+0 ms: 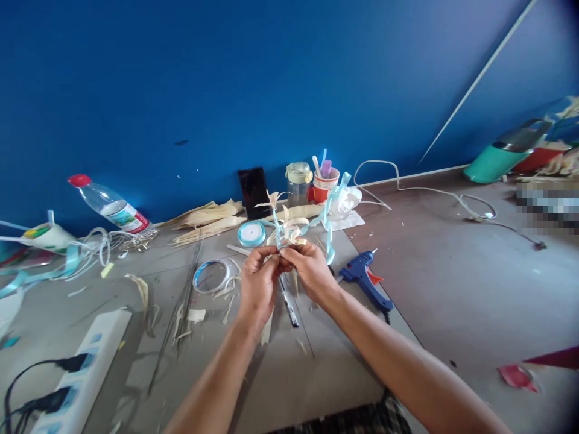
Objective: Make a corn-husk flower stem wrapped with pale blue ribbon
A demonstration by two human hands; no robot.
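Above the middle of the table, my left hand [259,286] and my right hand [313,269] meet with their fingertips pinched together. Between them they grip the base of a flower made of pale corn husk [292,229]. Its curled petals stand up past my fingers, and light blue ribbon [330,224] winds round it and trails to the right. My fingers hide the exact spot where it is held. Just behind my left hand lies a ribbon spool [251,234]. A pen [289,304] lies on the table below my hands.
A blue glue gun [367,282] rests right of my hands. Left are a tape roll [211,276], thin wires [181,301] and a white power strip [88,367]. Along the wall stand a tilted-looking bottle [120,211], a phone [254,191], a jar [298,182] and a paper cup [325,185].
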